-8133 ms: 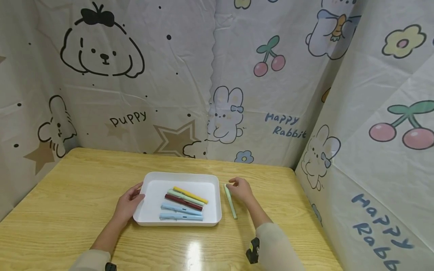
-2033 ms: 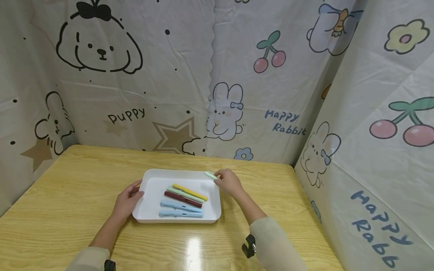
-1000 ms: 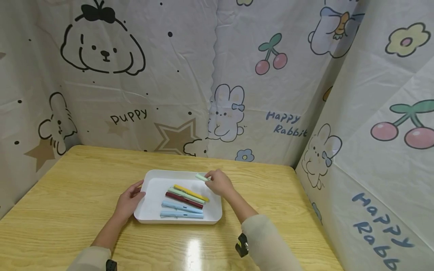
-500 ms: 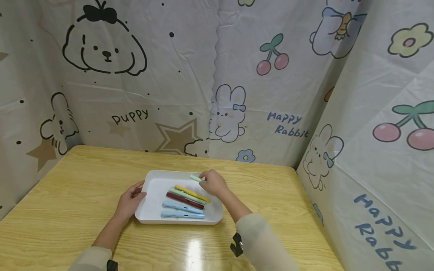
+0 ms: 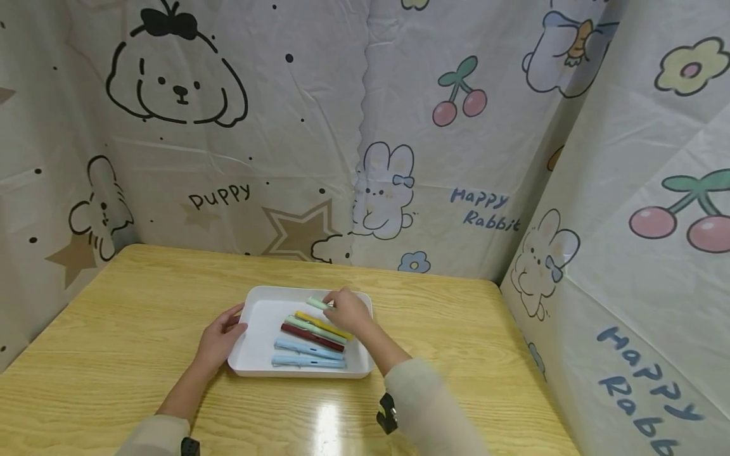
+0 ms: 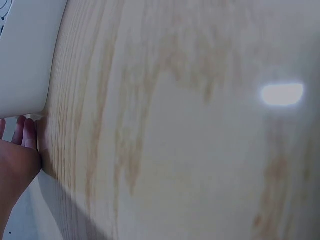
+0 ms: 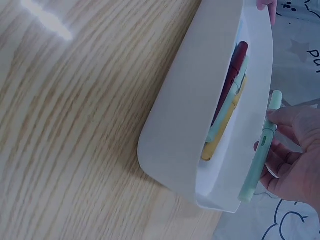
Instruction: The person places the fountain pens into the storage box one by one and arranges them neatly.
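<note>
My right hand [image 5: 350,311] pinches a light green pen [image 5: 317,303] between thumb and fingers above the far part of a white tray [image 5: 259,292]. In the right wrist view this pen [image 7: 259,162] slants past the tray's far rim, with its dark barrel window showing. Inside the tray lie a yellow pen [image 5: 308,316], another light green pen [image 5: 299,323], a dark red pen [image 5: 310,337] and two light blue pens [image 5: 308,361], roughly side by side. My left hand [image 5: 219,339] holds the tray's left end, thumb at the rim and fingers along the outer wall.
The tray stands on a wood-grain table [image 5: 142,304]. Printed cloth [image 5: 308,145] with cartoon animals rises behind the table and along both sides. A black wrist device [image 5: 387,413] sits at the right sleeve.
Eight seconds ago the light green pen lay on the table right of the tray. My right hand has lifted it and carried it left over the tray. My left hand keeps its place.
</note>
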Motion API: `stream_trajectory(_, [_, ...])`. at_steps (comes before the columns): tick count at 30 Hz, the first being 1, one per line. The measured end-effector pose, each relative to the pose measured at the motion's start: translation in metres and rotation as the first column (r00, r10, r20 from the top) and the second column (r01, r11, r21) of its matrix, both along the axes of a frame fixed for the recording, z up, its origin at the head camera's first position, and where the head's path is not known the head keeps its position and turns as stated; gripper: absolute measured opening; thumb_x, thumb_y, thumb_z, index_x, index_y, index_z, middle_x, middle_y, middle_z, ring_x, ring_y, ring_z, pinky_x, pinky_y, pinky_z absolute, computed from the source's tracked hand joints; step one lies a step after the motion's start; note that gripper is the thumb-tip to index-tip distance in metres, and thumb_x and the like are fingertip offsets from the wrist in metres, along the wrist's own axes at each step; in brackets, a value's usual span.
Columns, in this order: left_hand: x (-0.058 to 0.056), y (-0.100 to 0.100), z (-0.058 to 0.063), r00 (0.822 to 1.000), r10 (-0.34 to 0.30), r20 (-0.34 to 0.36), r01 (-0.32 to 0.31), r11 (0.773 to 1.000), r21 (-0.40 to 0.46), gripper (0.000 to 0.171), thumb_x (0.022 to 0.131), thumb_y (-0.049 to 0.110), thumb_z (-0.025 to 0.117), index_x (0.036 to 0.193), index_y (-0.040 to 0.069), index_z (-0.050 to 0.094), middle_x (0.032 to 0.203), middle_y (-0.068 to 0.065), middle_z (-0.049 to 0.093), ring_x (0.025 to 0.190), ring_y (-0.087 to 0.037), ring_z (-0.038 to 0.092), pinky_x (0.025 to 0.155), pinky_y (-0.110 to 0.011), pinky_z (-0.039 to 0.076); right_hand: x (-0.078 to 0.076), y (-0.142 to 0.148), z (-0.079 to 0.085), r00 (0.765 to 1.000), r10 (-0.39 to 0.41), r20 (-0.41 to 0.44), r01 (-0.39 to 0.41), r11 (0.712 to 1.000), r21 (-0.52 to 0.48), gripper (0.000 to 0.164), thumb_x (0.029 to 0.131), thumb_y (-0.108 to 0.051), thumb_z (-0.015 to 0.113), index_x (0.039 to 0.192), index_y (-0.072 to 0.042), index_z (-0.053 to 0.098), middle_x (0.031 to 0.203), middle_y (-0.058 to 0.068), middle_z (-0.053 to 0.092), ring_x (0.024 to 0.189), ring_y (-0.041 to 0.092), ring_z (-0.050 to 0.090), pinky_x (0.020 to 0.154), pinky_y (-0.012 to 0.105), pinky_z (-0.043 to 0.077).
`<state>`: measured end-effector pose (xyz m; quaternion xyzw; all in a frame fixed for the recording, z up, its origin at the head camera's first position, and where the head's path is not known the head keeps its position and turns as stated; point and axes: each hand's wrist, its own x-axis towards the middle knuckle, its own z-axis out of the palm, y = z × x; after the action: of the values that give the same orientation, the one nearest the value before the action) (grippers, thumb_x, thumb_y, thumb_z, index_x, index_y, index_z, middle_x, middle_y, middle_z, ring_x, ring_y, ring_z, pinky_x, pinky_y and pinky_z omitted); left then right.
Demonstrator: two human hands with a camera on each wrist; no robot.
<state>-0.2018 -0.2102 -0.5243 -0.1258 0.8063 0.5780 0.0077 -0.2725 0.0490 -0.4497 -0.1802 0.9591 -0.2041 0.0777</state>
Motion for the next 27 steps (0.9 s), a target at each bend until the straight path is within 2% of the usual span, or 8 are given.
stream_trajectory(6, [0.0, 0.0, -0.002, 1.0, 0.007, 0.0, -0.007, 1.0, -0.002, 0.052, 0.096, 0.02, 0.049, 0.145, 0.013, 0.034, 0.136, -0.023, 0.043, 0.121, -0.031, 0.043, 0.095, -0.038, 0.041, 0.002, -0.008, -0.003, 1.0, -0.012, -0.001, 0.012, 1.0, 0.011, 0.022, 0.088, -0.021, 0.063, 0.108, -0.014, 0.069, 0.089, 0.001, 0.057, 0.075, 0.01, 0.051, 0.061, 0.023, 0.041])
stream_trajectory(17, [-0.001, 0.001, 0.0, 1.0, 0.008, -0.009, -0.008, 1.0, -0.003, 0.051, 0.097, 0.019, 0.048, 0.146, 0.012, 0.034, 0.137, -0.024, 0.043, 0.123, -0.033, 0.043, 0.099, -0.043, 0.039, 0.001, -0.017, -0.011, 1.0, 0.011, -0.018, -0.011, 1.0, -0.004, 0.021, 0.088, -0.02, 0.062, 0.107, -0.014, 0.069, 0.096, 0.002, 0.061, 0.078, 0.01, 0.053, 0.063, 0.024, 0.044])
stream_trajectory(27, [0.0, 0.001, 0.002, 1.0, 0.006, -0.012, -0.006, 1.0, 0.002, 0.051, 0.097, 0.018, 0.048, 0.145, 0.012, 0.034, 0.137, -0.023, 0.043, 0.122, -0.032, 0.043, 0.098, -0.041, 0.039, -0.004, -0.022, -0.026, 0.999, -0.031, -0.024, 0.031, 0.999, 0.021, 0.021, 0.088, -0.022, 0.062, 0.107, -0.017, 0.07, 0.116, 0.004, 0.062, 0.091, 0.015, 0.059, 0.072, 0.028, 0.049])
